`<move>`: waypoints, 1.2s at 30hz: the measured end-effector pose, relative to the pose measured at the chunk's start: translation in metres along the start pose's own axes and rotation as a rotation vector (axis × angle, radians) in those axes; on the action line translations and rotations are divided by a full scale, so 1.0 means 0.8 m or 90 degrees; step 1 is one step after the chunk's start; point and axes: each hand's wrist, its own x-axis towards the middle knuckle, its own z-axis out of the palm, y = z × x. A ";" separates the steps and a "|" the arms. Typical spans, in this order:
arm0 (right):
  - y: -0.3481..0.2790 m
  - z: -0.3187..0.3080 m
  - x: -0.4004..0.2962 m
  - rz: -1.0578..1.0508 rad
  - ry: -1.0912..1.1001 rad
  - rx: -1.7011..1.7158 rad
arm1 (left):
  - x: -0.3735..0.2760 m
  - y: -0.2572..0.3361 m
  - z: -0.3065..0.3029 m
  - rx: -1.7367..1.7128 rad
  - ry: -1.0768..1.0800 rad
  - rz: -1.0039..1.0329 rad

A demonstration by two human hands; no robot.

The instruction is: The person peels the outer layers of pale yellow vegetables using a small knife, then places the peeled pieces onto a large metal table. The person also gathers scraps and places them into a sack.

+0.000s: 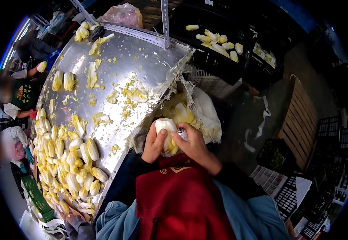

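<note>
Just in front of my red apron, a small napa cabbage [166, 124] is held between both hands, its white base end up and yellow leaves below. My left hand [154, 143] grips it from the left, thumb on the front. My right hand [194, 144] touches its right side and has a small tool with a pale, metal-ended handle [182, 134] in its fingers; any blade is hidden. Directly beyond the hands, an open woven sack [207, 111] contains loose yellow cabbage leaves [183, 113].
Napa cabbages [73, 180] are heaped on the metal table [135, 54] at left, with scattered leaf scraps. Perforated metal posts [165, 24] rise at its far edge. A black crate [216, 63] holds more cabbages. Two people stand across the table. A wooden pallet [298, 120] is at right.
</note>
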 end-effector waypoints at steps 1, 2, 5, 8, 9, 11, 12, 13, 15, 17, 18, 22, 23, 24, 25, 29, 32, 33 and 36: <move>0.002 0.000 -0.001 -0.009 -0.002 -0.001 | -0.002 0.000 -0.006 -0.018 -0.002 -0.023; 0.003 0.001 -0.002 -0.017 -0.005 -0.003 | -0.004 0.001 -0.012 -0.037 -0.005 -0.045; 0.002 -0.014 -0.001 0.061 -0.005 0.022 | -0.013 -0.005 -0.044 -0.186 0.005 -0.173; 0.020 -0.025 0.015 0.014 0.012 -0.049 | -0.013 0.003 -0.050 -0.523 -0.153 -0.116; 0.029 -0.024 0.018 -0.113 0.052 -0.130 | -0.010 0.016 -0.039 -0.507 -0.114 -0.130; 0.028 -0.021 0.013 -0.078 0.040 -0.095 | -0.005 0.041 -0.013 -0.477 -0.039 -0.156; 0.025 -0.019 0.011 -0.064 0.032 -0.074 | -0.005 0.017 -0.029 -0.391 -0.055 -0.149; 0.018 -0.017 0.010 0.006 -0.013 -0.016 | -0.012 0.004 -0.039 -0.406 -0.035 -0.213; -0.006 -0.014 0.002 0.158 -0.103 0.096 | -0.018 -0.006 -0.038 -0.262 -0.056 -0.217; -0.007 -0.004 -0.005 0.068 -0.095 -0.001 | -0.017 -0.001 -0.017 -0.328 -0.079 -0.192; -0.001 0.006 -0.005 0.023 -0.055 -0.036 | -0.017 -0.004 -0.009 -0.287 -0.040 -0.163; -0.001 0.010 -0.002 0.041 -0.030 -0.101 | -0.016 -0.024 0.003 -0.232 0.017 -0.087; -0.001 0.010 -0.002 0.045 -0.028 -0.091 | -0.016 -0.026 0.003 -0.229 0.024 -0.088; 0.000 0.010 -0.004 0.050 -0.027 -0.079 | -0.017 -0.027 0.003 -0.224 0.033 -0.090; 0.001 0.011 -0.005 0.055 -0.026 -0.067 | -0.018 -0.028 0.002 -0.219 0.042 -0.092; -0.006 0.011 -0.006 0.011 -0.018 -0.081 | -0.018 -0.030 0.003 -0.170 0.065 -0.043; 0.000 0.011 -0.008 0.022 -0.011 -0.082 | -0.017 -0.034 0.000 -0.087 0.089 -0.015; 0.003 0.010 -0.009 0.035 -0.012 -0.084 | -0.018 -0.028 -0.005 -0.098 0.097 -0.039; 0.017 -0.001 -0.008 0.064 0.004 -0.083 | -0.022 -0.010 -0.021 -0.203 0.072 -0.144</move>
